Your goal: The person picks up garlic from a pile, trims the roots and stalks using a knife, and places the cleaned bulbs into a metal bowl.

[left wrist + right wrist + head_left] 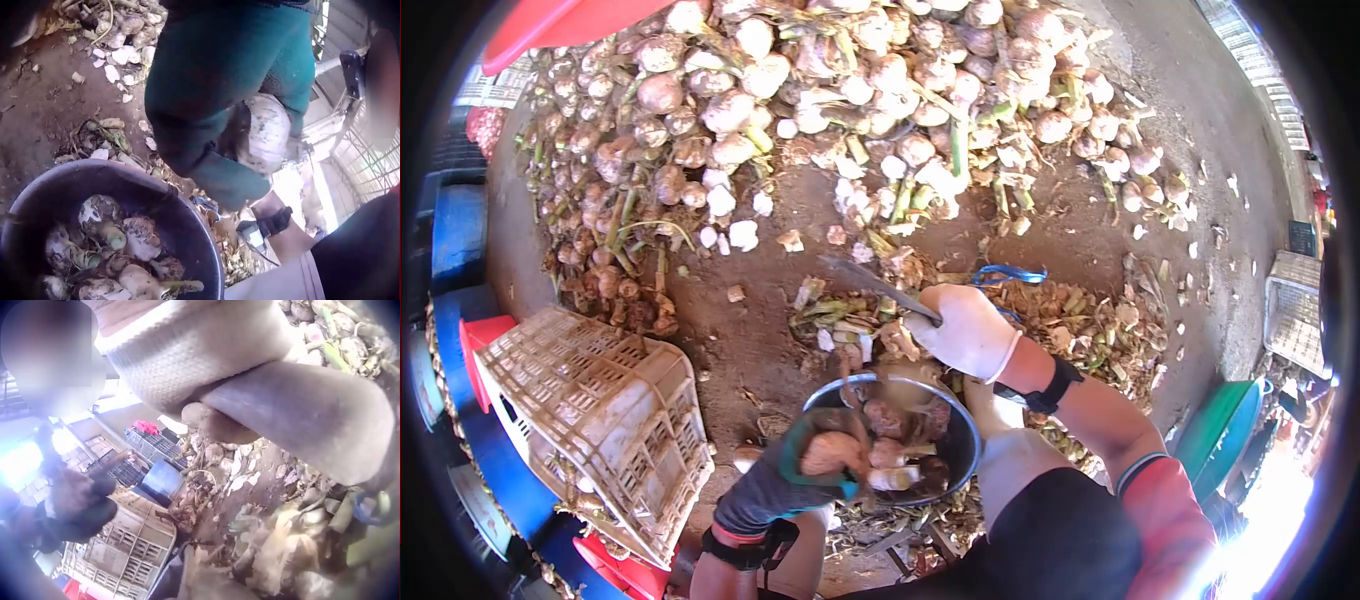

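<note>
My left hand (775, 485), in a dark green glove, curls its fingers round a garlic bulb (267, 134) beside and over the rim of a metal basin (974, 440). Several cut garlic bulbs (140, 237) with short stalks lie inside that basin. A white glove covers my right hand (965, 330), which grips a knife (880, 287) just above the basin's far side. Its broad grey blade points left and away from me; the handle is hidden in the fist. Cut stalks and skins (840, 320) lie on the ground below the blade.
A large heap of garlic bulbs (730, 110) spreads across the ground ahead. A pale plastic crate (600, 420) leans at the left, near blue containers (460, 235). Trimmings (1100, 320) and a blue strap (1010, 272) lie right of the basin, with a green tub (1215, 430) farther right.
</note>
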{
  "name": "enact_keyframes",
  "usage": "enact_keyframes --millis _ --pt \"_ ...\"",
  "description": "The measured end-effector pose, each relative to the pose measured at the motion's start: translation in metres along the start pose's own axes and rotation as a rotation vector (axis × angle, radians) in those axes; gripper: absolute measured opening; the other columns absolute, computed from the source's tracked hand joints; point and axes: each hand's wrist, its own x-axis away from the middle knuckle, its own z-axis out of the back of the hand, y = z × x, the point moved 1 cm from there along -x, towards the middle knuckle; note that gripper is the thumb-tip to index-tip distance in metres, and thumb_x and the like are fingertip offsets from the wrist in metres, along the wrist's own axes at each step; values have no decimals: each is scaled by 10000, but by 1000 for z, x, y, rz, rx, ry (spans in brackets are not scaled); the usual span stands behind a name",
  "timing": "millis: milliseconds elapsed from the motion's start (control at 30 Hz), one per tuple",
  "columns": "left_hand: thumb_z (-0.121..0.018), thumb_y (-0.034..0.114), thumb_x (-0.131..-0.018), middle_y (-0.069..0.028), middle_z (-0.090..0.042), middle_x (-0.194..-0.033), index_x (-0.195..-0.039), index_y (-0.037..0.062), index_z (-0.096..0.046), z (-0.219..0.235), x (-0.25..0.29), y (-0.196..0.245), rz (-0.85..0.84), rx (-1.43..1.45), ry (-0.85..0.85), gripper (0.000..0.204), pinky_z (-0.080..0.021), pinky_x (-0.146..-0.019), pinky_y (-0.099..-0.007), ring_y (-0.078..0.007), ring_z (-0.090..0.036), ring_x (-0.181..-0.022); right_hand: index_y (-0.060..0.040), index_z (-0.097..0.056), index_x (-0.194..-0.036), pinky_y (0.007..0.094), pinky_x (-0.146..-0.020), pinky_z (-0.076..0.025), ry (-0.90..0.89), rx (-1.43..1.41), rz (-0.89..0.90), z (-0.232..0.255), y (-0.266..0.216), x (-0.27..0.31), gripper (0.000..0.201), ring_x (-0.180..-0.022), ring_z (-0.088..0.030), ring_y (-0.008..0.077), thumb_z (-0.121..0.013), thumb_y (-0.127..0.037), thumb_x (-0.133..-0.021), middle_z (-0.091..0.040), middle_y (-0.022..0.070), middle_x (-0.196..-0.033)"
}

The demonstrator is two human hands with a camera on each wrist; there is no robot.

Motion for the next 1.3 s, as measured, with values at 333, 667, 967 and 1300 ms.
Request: enact_keyframes --millis 333,667,967,1300 --pt "-630 173 -863 -55 -562 -1026 -1195 89 -442 15 -47 3 -115 391 399 391 -510 -808 -327 -172 -596 -923 -28 -593 -746 467 -653 -480 75 -123 302 -7 -23 4 288 -670 -592 375 -550 -297 -839 -580 179 -692" --pt "-730 132 -753 -91 -569 -1051 -1274 32 -431 48 -78 52 -211 -875 138 609 -494 -802 -292 -180 -570 -938 -8 -613 -790 424 -600 -459 19 -161 -59 0 11 -26 265 -656 -585 371 -555 -264 -831 -591 207 -708" --pt "-652 222 -757 -243 -404 -1302 -1348 25 -344 172 -215 105 -353 -1452 822 695 -414 -966 -454 -406 -441 -1178 -31 -614 -767 445 -654 -467 -5 -169 -84 7 16 -21 256 -707 -588 382 -541 -269 -826 -590 199 -721" --pt "-599 245 -759 -212 -506 -1188 -1181 67 -545 184 -243 117 269 -1614 691 460 -498 -814 -453 -398 -578 -1021 -8 -608 -757 424 -592 -454 32 -250 -166 21 35 -15 231 -650 -573 373 -594 -231 -819 -559 208 -687"
